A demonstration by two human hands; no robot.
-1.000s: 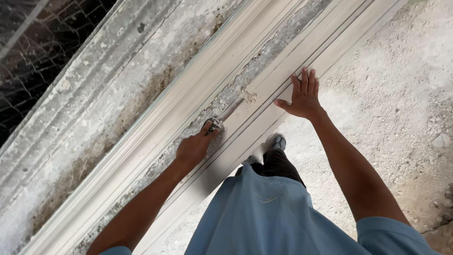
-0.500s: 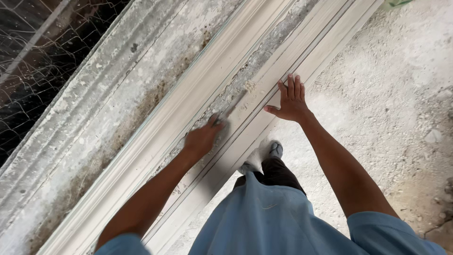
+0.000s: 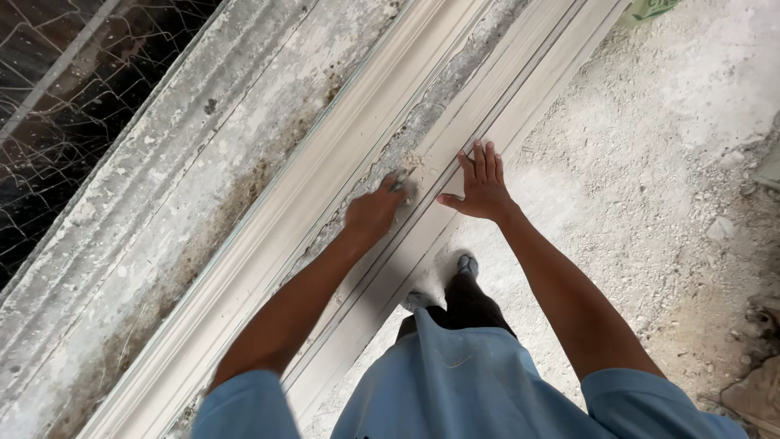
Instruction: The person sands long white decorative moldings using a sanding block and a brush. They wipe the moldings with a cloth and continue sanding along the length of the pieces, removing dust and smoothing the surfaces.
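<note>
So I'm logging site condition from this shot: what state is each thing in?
Left hand: closed around a small grey tool, pressed into the frame's groove.
Small grey tool: mostly hidden in the fist, tip at the groove.
Right hand: open, flat on the frame rail.
White frame: lying along the ledge, dusty.
Concrete ledge: weathered, stained.
Wire mesh: sagging, uneven.
Floor: covered in rubble and dust.

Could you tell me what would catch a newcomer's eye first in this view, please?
Long pale moulded rails cross the picture diagonally. At the middle the left hand grips a small tool in the rough channel, while the right hand lies flat, fingers spread, on the nearer rail. Wire mesh fills the upper left.
</note>
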